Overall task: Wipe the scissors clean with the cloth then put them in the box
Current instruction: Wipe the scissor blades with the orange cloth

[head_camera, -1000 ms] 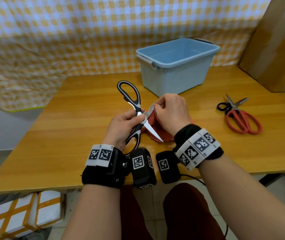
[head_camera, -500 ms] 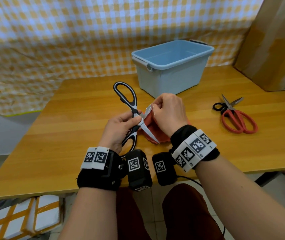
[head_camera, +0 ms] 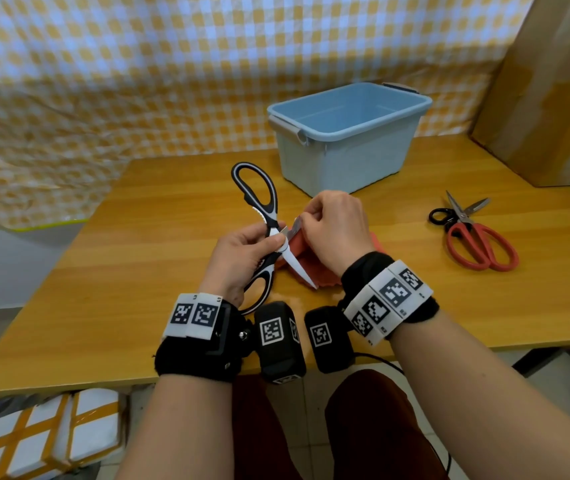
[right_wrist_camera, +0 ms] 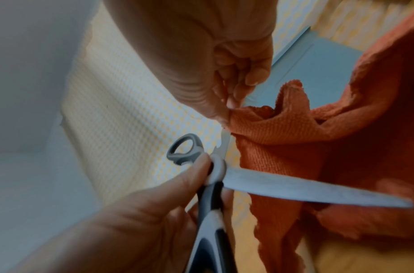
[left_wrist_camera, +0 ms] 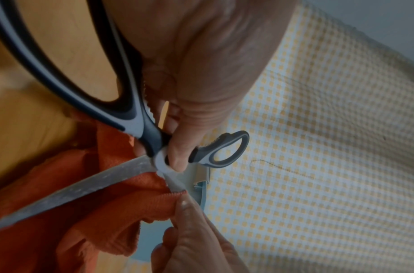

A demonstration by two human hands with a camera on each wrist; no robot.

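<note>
L hand (head_camera: pixel 242 258) gripping scissors (head_camera: pixel 262 216) at pivot; R hand (head_camera: pixel 337 230) pinching cloth (right_wrist_camera: pixel 283 133) round blade.

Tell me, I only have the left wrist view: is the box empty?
Observer: Yes, the head view shows the blue box with nothing inside.
Operator: Any other scissors around?
Observer: A red pair lies on the table, to the right of the hands.
Operator: Where does the free blade end?
Observer: Its tip points toward the person, over the orange cloth, in the black scissors that the left hand holds.
</note>
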